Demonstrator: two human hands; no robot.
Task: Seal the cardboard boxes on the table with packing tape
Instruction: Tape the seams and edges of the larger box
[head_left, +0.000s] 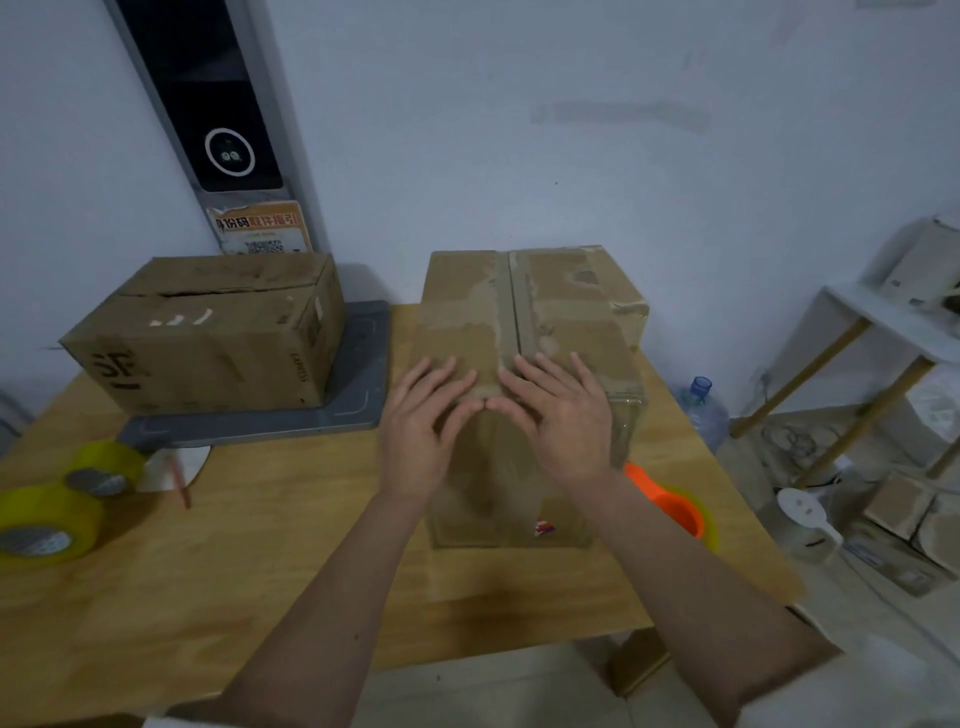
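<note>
Now, my hands: left hand and right hand, fingers straight, flat on the box, thumbs touching, gripping nothing.
Box: mid-table, upright.
Tape rolls: far left.
Second box: back left.

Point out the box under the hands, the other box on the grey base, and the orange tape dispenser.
Box under the hands (566, 312), head view, far right top flap.
Box on the grey base (208, 358), head view, near side wall.
Orange tape dispenser (670, 501), head view, orange handle beside the box.
</note>
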